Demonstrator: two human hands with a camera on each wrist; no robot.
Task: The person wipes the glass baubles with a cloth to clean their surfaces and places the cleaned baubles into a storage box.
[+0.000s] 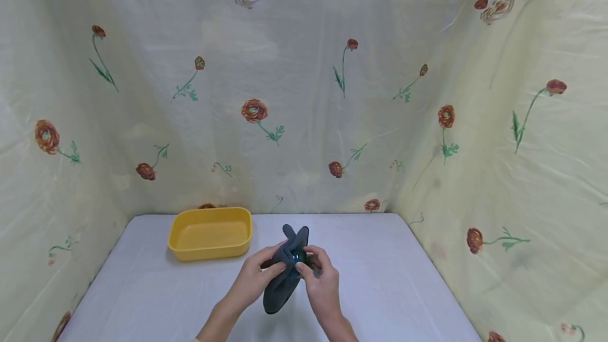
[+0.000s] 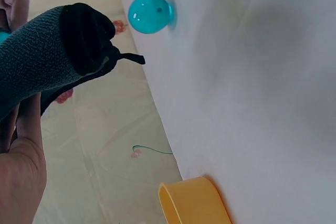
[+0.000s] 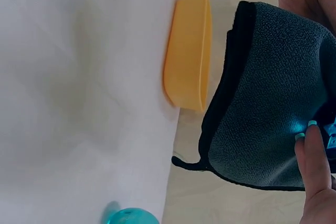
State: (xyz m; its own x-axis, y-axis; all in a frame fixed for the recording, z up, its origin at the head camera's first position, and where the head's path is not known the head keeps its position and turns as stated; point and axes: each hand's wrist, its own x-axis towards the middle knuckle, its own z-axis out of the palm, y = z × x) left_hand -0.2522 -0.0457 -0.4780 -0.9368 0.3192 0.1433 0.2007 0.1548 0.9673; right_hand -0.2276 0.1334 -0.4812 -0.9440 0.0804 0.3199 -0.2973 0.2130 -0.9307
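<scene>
A dark grey fleecy cloth (image 1: 279,295) with black edging and a small loop is bunched up above the table, between both hands. My left hand (image 1: 254,277) grips it from the left, thumb on top. A shiny blue-green round piece (image 1: 298,255) sits in the folds, and my right hand (image 1: 324,282) pinches it between thumb and fingers. In the right wrist view only a glossy bit of that round piece (image 3: 331,135) shows, beside my fingertips (image 3: 312,124). The left wrist view shows a separate turquoise ball (image 2: 149,14) on the table; my hands mostly hide that spot in the head view.
A yellow rectangular tub (image 1: 209,252) stands at the back left of the white table (image 1: 380,289). Flower-patterned curtains (image 1: 304,94) hang behind the table and along both sides.
</scene>
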